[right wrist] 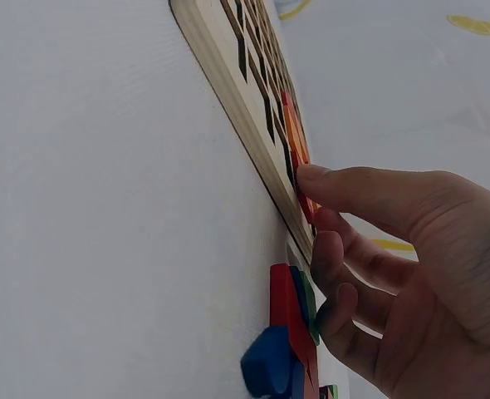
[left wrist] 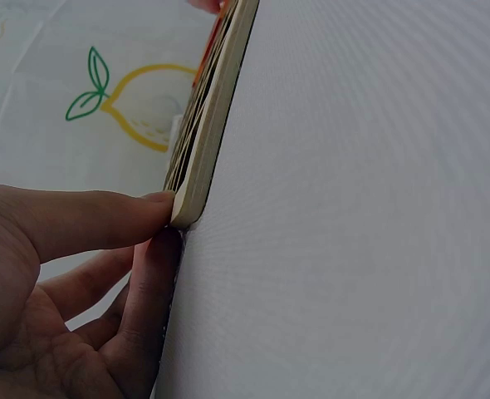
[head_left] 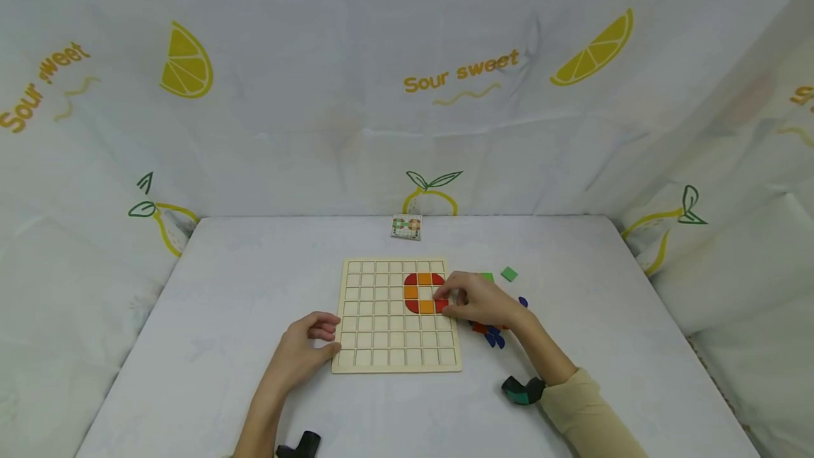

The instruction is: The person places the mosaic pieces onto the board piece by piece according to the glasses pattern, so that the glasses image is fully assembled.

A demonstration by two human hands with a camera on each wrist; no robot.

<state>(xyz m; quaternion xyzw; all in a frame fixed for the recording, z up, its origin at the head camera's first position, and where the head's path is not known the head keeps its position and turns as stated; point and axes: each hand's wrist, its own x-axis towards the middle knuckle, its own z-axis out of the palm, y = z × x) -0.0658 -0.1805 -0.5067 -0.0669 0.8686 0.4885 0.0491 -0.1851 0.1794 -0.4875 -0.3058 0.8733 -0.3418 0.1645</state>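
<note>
While the white table [head_left: 222, 288] took up the lower part of my head view, the pale gridded board [head_left: 381, 338] lay flat near its middle, most of its cells bare. At the board's left edge the left hand [head_left: 305, 348] held on; the left wrist view gave me thumb and finger set narrowly on the wooden corner, which I judged was to steady it. The right hand [head_left: 483, 299] reached over the board's right side, its grip narrow too, thumb and forefinger pinching a red tile [head_left: 441, 305]. A ring of tiles [head_left: 425, 307] sat there, rounded red pieces at its corners and orange tiles [head_left: 411, 292] between them, around one bare cell. Beyond the board lay a small printed card [head_left: 406, 227], probably a pattern to copy, though I could not make out its detail. Off to the right, loose blue pieces [head_left: 494, 338] and a green square [head_left: 509, 273] rested on the table. The step in hand looked to me like seating the red tile at the ring's near right corner. That called next for pressing it flush without nudging its neighbours, then checking the ring's right-hand middle cell, which the fingers hid from me.
</note>
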